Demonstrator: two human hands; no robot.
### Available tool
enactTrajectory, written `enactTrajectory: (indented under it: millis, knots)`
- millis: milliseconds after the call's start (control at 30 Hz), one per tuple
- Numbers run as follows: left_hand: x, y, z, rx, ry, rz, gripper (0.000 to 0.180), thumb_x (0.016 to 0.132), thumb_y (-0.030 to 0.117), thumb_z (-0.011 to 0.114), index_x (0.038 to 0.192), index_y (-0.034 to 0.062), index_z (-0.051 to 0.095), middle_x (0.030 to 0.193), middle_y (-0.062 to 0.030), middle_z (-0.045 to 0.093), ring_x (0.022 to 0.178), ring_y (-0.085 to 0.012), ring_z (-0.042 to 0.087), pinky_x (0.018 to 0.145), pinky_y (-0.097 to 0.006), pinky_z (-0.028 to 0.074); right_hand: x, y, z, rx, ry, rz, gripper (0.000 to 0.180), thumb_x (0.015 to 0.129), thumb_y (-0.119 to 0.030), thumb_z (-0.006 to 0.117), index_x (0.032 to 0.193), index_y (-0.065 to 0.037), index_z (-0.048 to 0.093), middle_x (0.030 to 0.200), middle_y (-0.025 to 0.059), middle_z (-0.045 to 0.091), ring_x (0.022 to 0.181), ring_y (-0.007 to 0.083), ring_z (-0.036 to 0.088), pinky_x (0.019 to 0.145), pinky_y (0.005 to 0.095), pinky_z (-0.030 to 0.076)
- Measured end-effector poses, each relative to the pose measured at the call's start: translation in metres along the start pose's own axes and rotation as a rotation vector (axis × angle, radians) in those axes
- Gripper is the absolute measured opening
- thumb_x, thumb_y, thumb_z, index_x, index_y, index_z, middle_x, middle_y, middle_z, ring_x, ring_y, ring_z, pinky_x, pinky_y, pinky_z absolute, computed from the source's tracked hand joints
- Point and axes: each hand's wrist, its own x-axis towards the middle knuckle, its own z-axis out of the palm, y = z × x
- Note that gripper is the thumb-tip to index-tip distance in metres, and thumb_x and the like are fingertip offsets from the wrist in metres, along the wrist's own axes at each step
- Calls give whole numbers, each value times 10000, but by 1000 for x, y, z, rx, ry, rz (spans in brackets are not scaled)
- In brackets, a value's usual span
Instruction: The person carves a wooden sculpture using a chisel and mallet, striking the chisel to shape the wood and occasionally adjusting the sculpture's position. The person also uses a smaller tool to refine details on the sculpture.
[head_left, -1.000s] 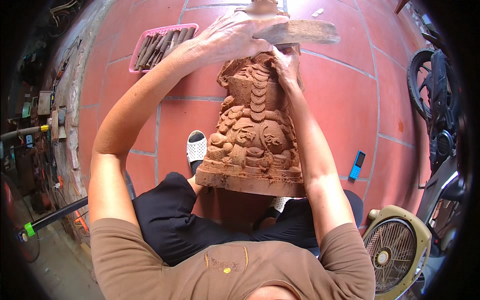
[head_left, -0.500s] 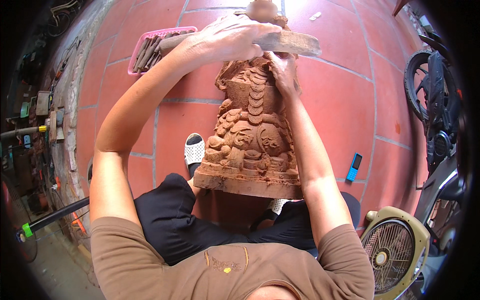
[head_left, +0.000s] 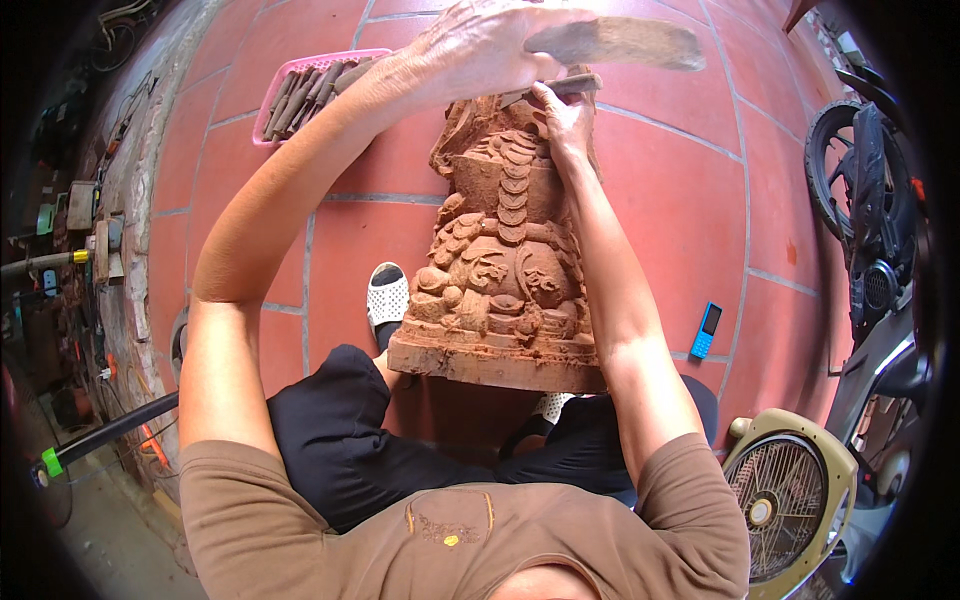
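A reddish-brown wood carving [head_left: 500, 290] rests in front of me, its flat base near my knees. It bears rounded figures, swirls and a row of overlapping discs. My left hand [head_left: 480, 48] is closed around a wooden mallet [head_left: 630, 44], a flat-sided bar raised over the carving's far end and reaching to the right. Just beneath it, my right hand [head_left: 566, 120] grips a dark chisel [head_left: 574, 84] at the carving's upper part. My left hand and the mallet hide part of that far end, so the chisel's tip is hard to see.
Several chisels [head_left: 305, 100] lie in a pink basket [head_left: 266, 118] at the far left on red floor tiles. To the right are a blue phone [head_left: 706, 332], a fan [head_left: 775, 510] and a motorbike [head_left: 870, 200]. Tools and clutter line the left wall.
The mallet in my left hand has shifted up and to the right, away from the carving. The chisel in my right hand now shows more plainly. The carving has hardly moved.
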Motion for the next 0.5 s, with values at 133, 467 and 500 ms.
enactTrajectory:
  millis: [133, 467, 500]
  knots:
    - [-3, -35, 20, 298, -162, -56, 525, 840, 195, 684, 1346, 196, 545, 1090, -138, 666, 980, -312, 653, 852, -427, 521, 5, 11, 8, -23, -25, -109, 326, 844, -181, 781, 1052, -4, 604, 962, 89, 702, 855, 186, 706, 639, 283, 545]
    - [2, -16, 1, 93, -192, 42, 353, 812, 87, 615, 1151, 26, 542, 1046, -223, 648, 945, -396, 642, 823, -464, 507, -8, -9, 6, -5, -34, -13, 435, 838, -208, 789, 1135, 5, 552, 1003, 129, 685, 852, 208, 703, 662, 321, 558]
    - [5, -13, -3, 135, -255, 30, 336, 813, 86, 616, 1135, 25, 539, 1027, -219, 652, 933, -393, 646, 815, -466, 508, -9, -11, 8, -17, -35, -15, 437, 842, -207, 784, 1142, 5, 546, 1004, 130, 685, 855, 209, 703, 667, 321, 558]
